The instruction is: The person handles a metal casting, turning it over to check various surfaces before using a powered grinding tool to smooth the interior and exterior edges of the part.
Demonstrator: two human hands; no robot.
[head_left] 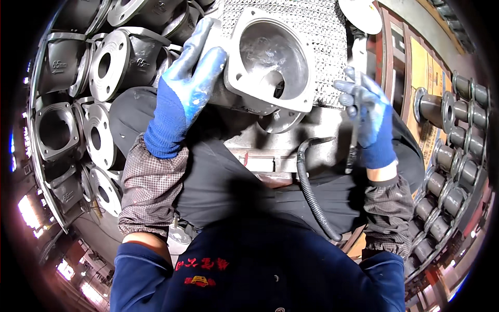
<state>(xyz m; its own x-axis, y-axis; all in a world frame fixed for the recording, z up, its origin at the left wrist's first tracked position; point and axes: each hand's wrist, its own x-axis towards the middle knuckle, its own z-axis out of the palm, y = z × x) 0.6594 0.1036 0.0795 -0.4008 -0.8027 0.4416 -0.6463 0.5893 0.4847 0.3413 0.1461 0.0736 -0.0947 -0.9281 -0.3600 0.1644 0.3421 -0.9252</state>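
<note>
A grey cast-metal valve body (270,44) lies in front of me, its square flange and hollow inside facing up. Round its inner hole the metal looks rough and shiny. My left hand (189,80), in a blue coated glove, is at the casting's left side with its fingers stretched out and the thumb apart. To the right of the casting, my gloved right hand (369,104) is closed round a long thin metal bar tool (356,125). The tool points away from me, with a dark lower end; its exact kind is unclear.
A textured metal mesh surface (327,52) lies under and behind the casting. Similar valve castings (109,65) are stacked at the left. Several flanged pipe pieces (436,109) stand at the right. A black corrugated hose (306,182) curves between my legs. A white disc (361,15) sits at the far right.
</note>
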